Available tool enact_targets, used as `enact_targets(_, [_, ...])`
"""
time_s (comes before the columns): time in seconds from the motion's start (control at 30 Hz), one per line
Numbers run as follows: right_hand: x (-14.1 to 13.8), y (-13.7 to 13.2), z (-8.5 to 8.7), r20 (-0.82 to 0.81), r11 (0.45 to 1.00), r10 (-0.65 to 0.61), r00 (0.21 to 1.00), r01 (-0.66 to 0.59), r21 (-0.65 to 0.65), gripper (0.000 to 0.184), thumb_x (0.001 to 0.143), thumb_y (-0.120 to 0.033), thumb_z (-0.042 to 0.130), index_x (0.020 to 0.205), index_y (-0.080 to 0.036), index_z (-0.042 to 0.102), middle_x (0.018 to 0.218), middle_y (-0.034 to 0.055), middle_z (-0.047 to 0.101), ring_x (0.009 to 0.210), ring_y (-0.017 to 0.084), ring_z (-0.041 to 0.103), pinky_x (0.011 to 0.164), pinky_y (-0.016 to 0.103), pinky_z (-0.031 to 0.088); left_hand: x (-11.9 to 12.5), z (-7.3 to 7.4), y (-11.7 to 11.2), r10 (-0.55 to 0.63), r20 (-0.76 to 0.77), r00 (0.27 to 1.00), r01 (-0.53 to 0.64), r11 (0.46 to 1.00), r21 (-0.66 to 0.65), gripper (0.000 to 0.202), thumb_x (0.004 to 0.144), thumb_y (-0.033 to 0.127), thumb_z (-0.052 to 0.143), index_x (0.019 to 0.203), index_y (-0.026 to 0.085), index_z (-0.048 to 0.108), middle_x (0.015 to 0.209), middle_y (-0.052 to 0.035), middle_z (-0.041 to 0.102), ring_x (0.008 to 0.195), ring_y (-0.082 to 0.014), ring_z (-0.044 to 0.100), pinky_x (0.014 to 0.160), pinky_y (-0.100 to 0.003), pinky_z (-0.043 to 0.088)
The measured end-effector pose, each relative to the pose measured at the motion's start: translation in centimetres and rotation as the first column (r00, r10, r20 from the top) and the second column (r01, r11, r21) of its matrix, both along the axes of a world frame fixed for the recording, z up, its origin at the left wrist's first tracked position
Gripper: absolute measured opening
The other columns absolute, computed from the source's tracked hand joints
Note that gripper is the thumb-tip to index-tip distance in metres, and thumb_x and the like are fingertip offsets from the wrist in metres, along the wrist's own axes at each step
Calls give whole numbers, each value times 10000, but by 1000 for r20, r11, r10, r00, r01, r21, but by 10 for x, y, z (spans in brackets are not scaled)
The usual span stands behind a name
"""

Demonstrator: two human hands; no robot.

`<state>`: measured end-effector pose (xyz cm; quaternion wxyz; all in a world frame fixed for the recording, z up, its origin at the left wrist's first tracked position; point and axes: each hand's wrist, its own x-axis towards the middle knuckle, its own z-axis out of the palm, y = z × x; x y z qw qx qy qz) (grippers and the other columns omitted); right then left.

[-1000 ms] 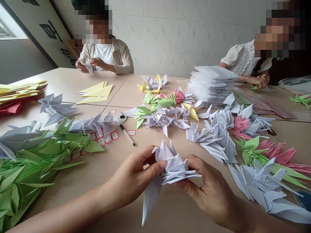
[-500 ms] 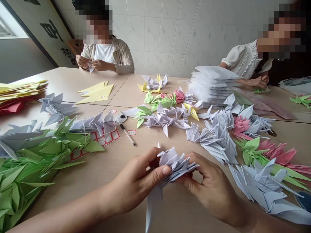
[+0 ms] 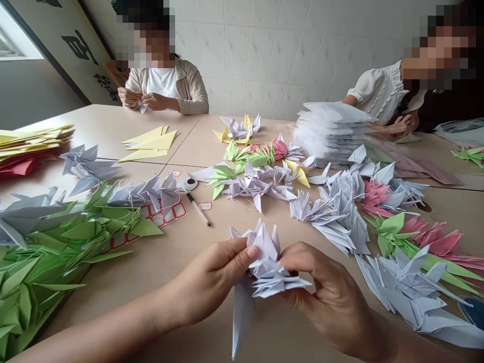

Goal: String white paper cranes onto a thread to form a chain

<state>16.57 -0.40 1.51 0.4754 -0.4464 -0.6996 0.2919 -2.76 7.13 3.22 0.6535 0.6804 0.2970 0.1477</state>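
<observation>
A bunch of white folded paper cranes [image 3: 270,275] is held between my two hands above the near middle of the table. My left hand [image 3: 223,277] is closed on its left side, with the thumb pressed on top of the paper. On the right side, my right hand [image 3: 321,287] pinches the bunch between thumb and fingers; the fingertips are partly hidden behind the paper. One long pale wing points down below my left hand. To the right lie more white cranes [image 3: 348,217], several pressed together in rows.
Green cranes [image 3: 68,247] heap at the left. A pen [image 3: 198,209] lies beside red-framed labels [image 3: 174,212]. Yellow paper pieces [image 3: 151,143] and a stack of clear bags [image 3: 328,133] stand farther back. Two people sit across the table, one [image 3: 170,85] folding paper.
The bunch of cranes has tilted and spread, its upper cranes now standing up apart from the lower ones. My right hand has shifted slightly. The person at right has moved their hands.
</observation>
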Motion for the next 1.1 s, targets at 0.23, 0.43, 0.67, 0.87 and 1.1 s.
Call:
enact_targets(0.23, [-4,0,-2,-107,921,-198,974,148,-359,297,809,-334,741,1030,-254,559,771,-32,642,684,130,604,632,226,514,-4,3,-5,-79,-45,996,86,979,183,370,931,512,477,914,154,571,794,-10,545,702,-142,455,610,-226,369])
enact_targets(0.43, [-1,1,2,11,911,12,1000,-6,-413,255,904,-456,592,981,-218,541,836,5,621,676,125,561,575,221,446,0,-3,-8,-63,-129,990,103,938,331,288,949,411,507,984,149,622,841,-39,644,721,-141,541,652,-212,417])
enact_targets(0.67, [1,0,1,291,991,95,952,-64,-113,526,889,-681,443,691,-196,491,675,10,526,600,138,474,555,268,345,-2,-3,-8,-213,-88,973,228,844,485,201,964,366,483,947,183,563,890,-65,660,746,-158,590,677,-226,437])
enact_targets(0.87, [-3,-1,5,233,985,170,958,-168,-30,455,952,-571,434,704,-200,522,640,-2,546,581,129,498,551,253,358,-3,-4,-8,-195,-60,979,201,862,466,225,923,402,568,959,184,523,896,-49,651,734,-135,575,657,-202,422])
enact_targets(1.1, [-3,-1,7,209,981,183,961,-164,-105,502,942,-606,416,660,-199,498,616,-4,521,569,129,482,545,253,357,-1,0,-2,-322,-64,944,311,816,487,216,924,359,579,938,154,648,913,-92,682,812,-184,600,744,-244,445])
